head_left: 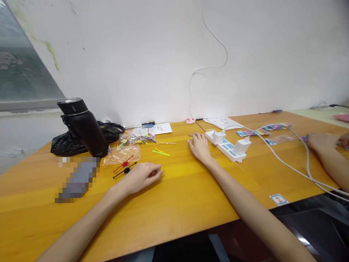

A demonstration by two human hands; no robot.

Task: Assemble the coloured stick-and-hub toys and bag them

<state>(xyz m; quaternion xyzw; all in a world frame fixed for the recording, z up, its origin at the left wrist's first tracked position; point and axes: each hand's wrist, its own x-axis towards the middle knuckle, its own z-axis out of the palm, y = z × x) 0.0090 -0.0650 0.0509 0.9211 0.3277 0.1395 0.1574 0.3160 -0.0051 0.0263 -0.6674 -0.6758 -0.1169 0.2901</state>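
My left hand (143, 176) rests on the table with its fingers curled in; anything inside them is hidden. Just beside it lie a black spinner arrow (127, 170) and a red spinner arrow (125, 163). Farther forward are yellow-green spinner arrows (161, 152) and a thin pale stick-like piece (167, 143). My right hand (200, 148) reaches farther out, left of the power strip, its fingers bent down to the tabletop. A small bit of green (192, 138) shows at its fingertips; its shape is mostly covered.
A black bottle (84, 127) stands at left before a black plastic bag (64, 143). Clear bags (139, 135) hold colourful pieces. The white power strip (226, 147) has chargers with cables (283, 154) looping right. Another person's hand (320, 142) is at far right.
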